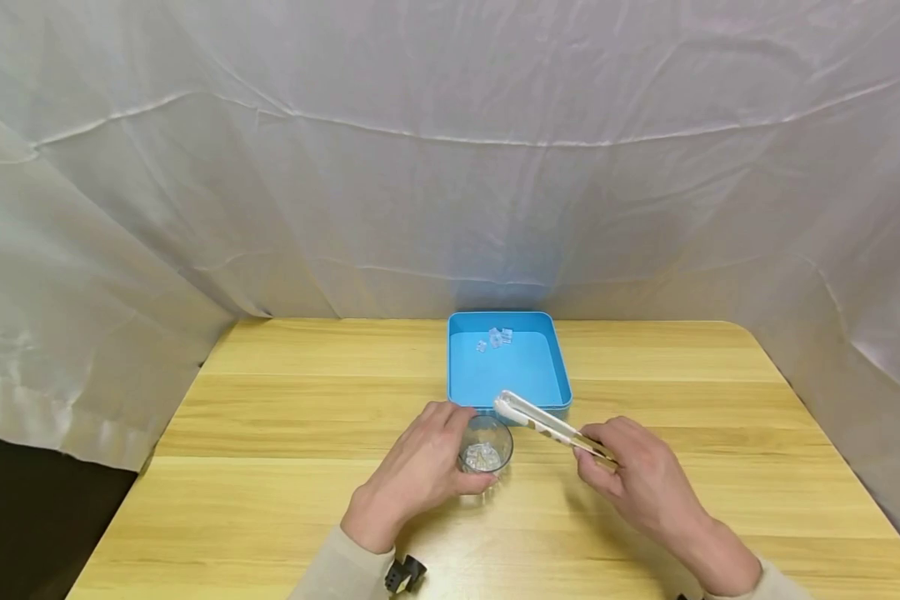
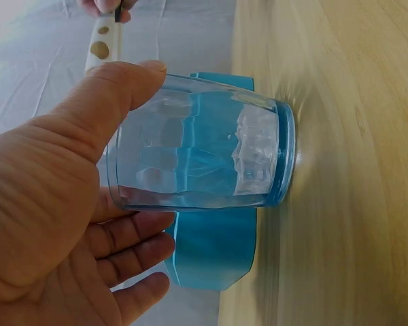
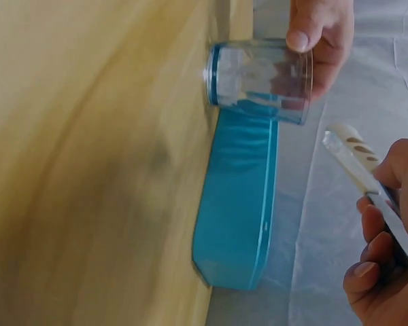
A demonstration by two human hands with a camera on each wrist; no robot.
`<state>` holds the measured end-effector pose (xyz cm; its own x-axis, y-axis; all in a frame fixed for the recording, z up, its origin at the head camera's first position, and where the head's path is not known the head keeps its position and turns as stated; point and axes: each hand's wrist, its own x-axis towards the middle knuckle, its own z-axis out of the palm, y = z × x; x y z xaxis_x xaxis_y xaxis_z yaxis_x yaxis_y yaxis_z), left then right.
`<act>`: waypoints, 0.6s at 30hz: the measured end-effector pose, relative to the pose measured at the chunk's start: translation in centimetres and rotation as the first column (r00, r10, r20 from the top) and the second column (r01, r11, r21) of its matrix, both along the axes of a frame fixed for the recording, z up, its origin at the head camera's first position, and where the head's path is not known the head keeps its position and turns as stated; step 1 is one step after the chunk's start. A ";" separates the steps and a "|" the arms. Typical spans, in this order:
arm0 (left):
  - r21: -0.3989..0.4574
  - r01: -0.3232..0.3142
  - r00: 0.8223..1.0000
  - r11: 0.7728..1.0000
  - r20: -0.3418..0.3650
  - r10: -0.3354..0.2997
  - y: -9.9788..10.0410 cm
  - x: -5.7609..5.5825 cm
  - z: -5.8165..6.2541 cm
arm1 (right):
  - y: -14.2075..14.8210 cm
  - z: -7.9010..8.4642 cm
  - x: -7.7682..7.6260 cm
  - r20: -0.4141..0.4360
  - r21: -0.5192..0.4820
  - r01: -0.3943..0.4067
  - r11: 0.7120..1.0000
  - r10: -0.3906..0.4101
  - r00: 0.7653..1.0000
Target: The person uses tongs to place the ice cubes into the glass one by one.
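Observation:
My left hand (image 1: 423,458) holds a clear drinking glass (image 2: 190,146) near its rim, thumb on one side and fingers on the other. The glass stands upright on the wooden table, with clear ice-like cubes (image 2: 255,149) in its bottom. My right hand (image 1: 641,471) grips a pair of tongs (image 1: 555,429) with white, brown-spotted arms. Their tips are close together, above the front rim of the blue tray and just right of the glass. A small clear piece (image 3: 332,141) shows at the tips.
Behind the glass sits the shallow blue tray (image 1: 510,375), with several clear cubes (image 1: 497,337) near its back wall. The wooden table (image 1: 285,433) reaches back to a hanging pale curtain (image 1: 345,192), which also runs along both sides.

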<state>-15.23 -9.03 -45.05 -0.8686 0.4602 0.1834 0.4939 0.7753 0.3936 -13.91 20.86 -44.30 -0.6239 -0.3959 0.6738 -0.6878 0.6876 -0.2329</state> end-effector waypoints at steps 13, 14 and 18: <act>-0.003 0.007 1.000 1.000 0.005 -0.007 0.0 0.1 0.1 | -0.2 -1.9 0.8 -0.030 -0.030 -0.099 0.995 0.098 0.995; -0.004 0.008 1.000 1.000 0.002 -0.008 0.0 0.1 0.1 | -0.2 -2.0 0.8 -0.029 -0.029 -0.100 0.995 0.099 0.995; 0.000 0.012 1.000 1.000 -0.004 -0.012 0.0 0.0 0.1 | -0.2 -2.2 0.9 -0.020 -0.026 -0.104 0.994 0.103 0.994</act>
<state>-15.22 -9.02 -44.95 -0.8623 0.4705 0.1874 0.5049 0.7693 0.3915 -13.01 20.62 -46.50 -0.5681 -0.4393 0.6959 -0.7592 0.6061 -0.2372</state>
